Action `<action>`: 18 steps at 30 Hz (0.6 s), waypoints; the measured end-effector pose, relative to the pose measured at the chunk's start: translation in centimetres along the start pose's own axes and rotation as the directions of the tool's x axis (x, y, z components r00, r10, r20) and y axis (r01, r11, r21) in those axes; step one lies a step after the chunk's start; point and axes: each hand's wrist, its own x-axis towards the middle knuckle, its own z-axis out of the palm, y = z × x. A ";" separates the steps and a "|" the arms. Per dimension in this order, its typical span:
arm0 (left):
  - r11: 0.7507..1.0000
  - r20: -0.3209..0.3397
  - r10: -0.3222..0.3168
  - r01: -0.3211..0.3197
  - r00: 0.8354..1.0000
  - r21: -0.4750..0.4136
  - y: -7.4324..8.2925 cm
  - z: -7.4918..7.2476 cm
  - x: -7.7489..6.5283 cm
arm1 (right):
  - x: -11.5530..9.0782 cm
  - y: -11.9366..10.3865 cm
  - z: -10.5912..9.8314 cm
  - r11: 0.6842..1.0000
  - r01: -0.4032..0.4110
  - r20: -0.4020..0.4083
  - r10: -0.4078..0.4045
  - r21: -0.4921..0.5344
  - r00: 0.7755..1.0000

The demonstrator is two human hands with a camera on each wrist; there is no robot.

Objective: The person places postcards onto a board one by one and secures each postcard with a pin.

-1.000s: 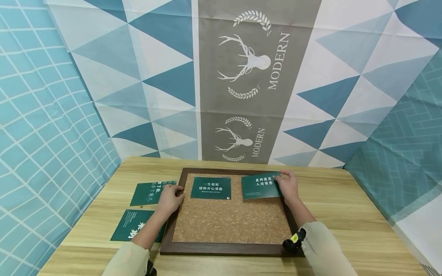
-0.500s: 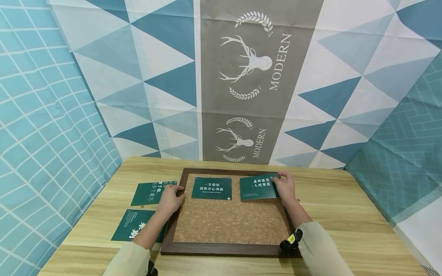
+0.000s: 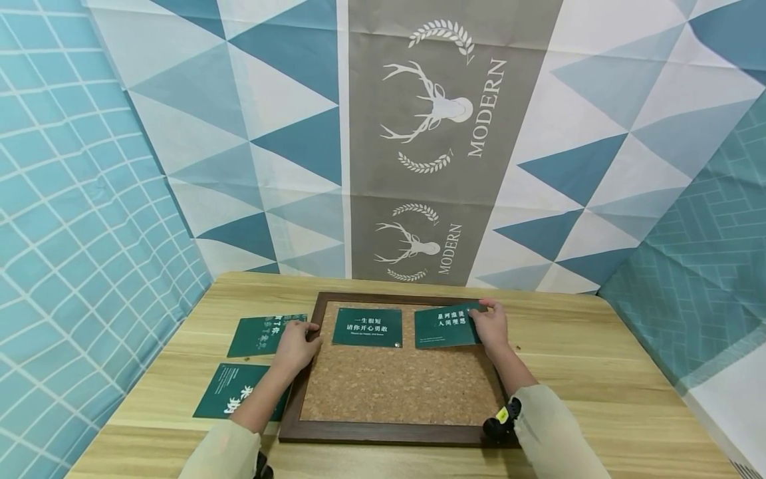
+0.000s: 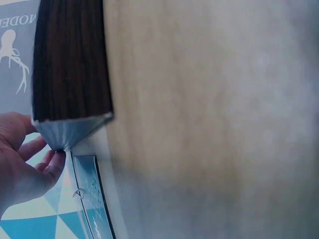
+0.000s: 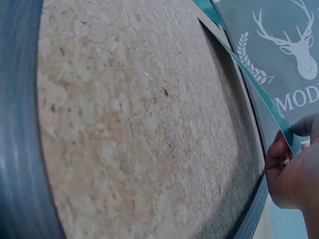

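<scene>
Right hand [image 3: 492, 327] of the person pinches the right end of a green card [image 3: 443, 332] over the upper right of a cork board [image 3: 407, 392] lying on a wooden desk [image 3: 586, 366], while the left hand [image 3: 295, 346] curves its fingers against the left side of the brown frame [image 3: 383, 433]; whether it grips there cannot be told. Compared with a second ago, the green card sits slightly further left, nearer the matching card [image 3: 367, 336] at upper left. Its pinched end is raised, so it seems positioned but not yet settled.
</scene>
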 end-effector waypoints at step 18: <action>1.000 0.017 -0.008 0.007 1.000 0.012 0.0 -0.1 0.1 | -0.3 0.4 -0.3 0.987 0.032 0.178 -0.004 -0.155 0.984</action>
